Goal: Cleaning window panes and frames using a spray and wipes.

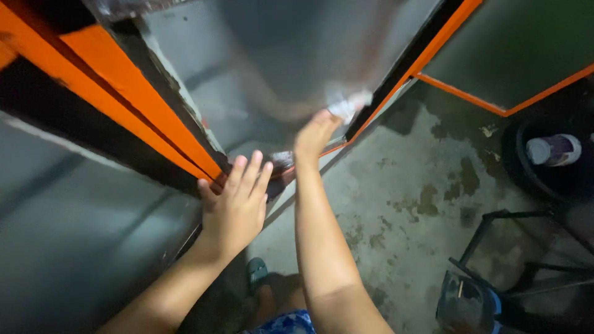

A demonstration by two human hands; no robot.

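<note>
We braced our left hand (234, 207), fingers spread flat, against the orange door frame (133, 105), apparently steadying it, while our right hand (317, 133) clutched a white cloth (348, 105) at one o'clock against the grey panel (291, 55).

A glossy, reflective metal panel (291, 55) is framed by smooth orange-painted bars (124, 93). The crumpled white wad (348, 104) looks like paper or cloth. A rough, stained concrete floor (402, 204) is seen.
</note>
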